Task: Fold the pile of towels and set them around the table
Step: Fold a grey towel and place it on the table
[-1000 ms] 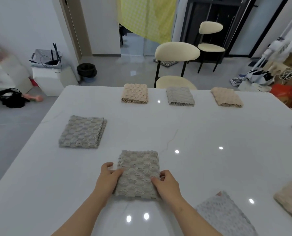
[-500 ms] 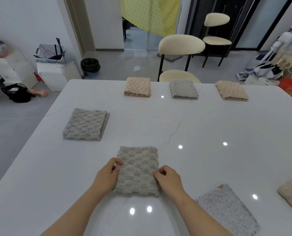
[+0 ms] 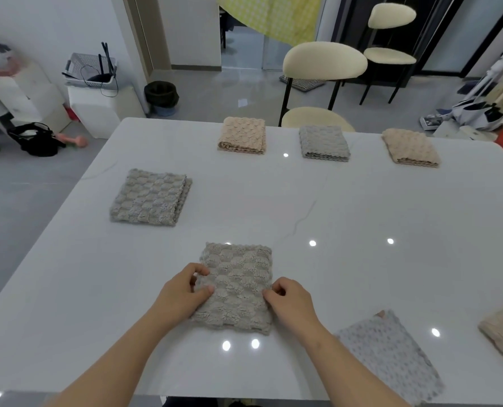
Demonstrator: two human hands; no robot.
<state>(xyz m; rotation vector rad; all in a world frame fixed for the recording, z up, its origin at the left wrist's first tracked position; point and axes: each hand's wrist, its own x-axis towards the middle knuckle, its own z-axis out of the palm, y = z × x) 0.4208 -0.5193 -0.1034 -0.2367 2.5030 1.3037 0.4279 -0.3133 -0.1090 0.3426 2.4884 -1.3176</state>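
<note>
The folded grey towel is pinched at opposite side edges by curled fingers of left hand and right hand.

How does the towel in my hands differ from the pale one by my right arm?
The grey towel is darker and puffy; the pale towel is lighter and speckled. The grey towel lies square to the near edge, the pale towel angled. The left hand and right hand grip the grey towel; neither holds the pale towel. Both rest on the table.

Left hand pinching towel edge, right hand likewise, fingers curled
</note>
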